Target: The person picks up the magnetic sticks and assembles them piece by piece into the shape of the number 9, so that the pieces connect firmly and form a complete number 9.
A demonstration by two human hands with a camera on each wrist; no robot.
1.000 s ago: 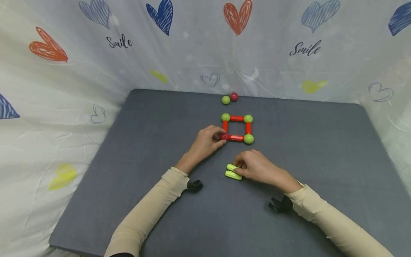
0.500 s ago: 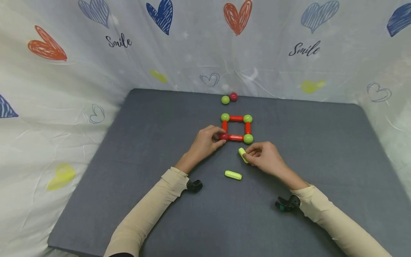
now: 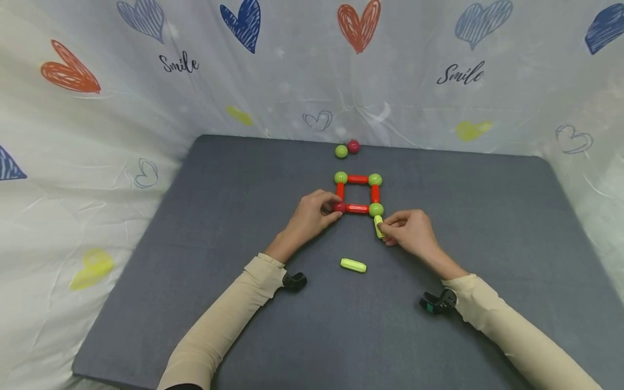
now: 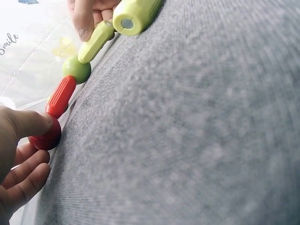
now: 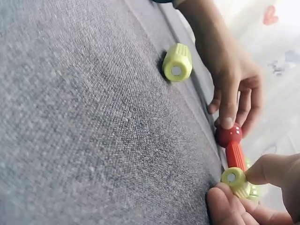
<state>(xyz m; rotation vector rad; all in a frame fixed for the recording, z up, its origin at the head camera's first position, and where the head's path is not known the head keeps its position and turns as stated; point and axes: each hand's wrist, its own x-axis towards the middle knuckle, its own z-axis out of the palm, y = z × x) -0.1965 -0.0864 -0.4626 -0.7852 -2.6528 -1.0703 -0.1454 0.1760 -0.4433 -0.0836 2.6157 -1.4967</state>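
A square of red magnetic rods (image 3: pixel 358 209) and balls lies on the grey table. Its near left corner is a dark red ball (image 3: pixel 339 207), pinched between the thumb and fingers of my left hand (image 3: pixel 310 214). My right hand (image 3: pixel 410 233) pinches a yellow-green magnetic rod (image 3: pixel 377 225), whose far end meets the green ball (image 3: pixel 376 209) at the near right corner. In the right wrist view, a silver disc shows in the near end of the held rod (image 5: pixel 231 177). Another yellow-green rod (image 3: pixel 353 265) lies on the table between the forearms.
Behind the square, a loose green ball (image 3: pixel 341 151) and a red ball (image 3: pixel 353 147) sit side by side close to the table's back edge. A white curtain (image 3: pixel 283 81) printed with hearts hangs behind and beside the grey table (image 3: pixel 244 179).
My right hand has picked one yellow-green rod from beside the other and moved it forward and right to the near right green ball. My left hand stays on the dark red ball.
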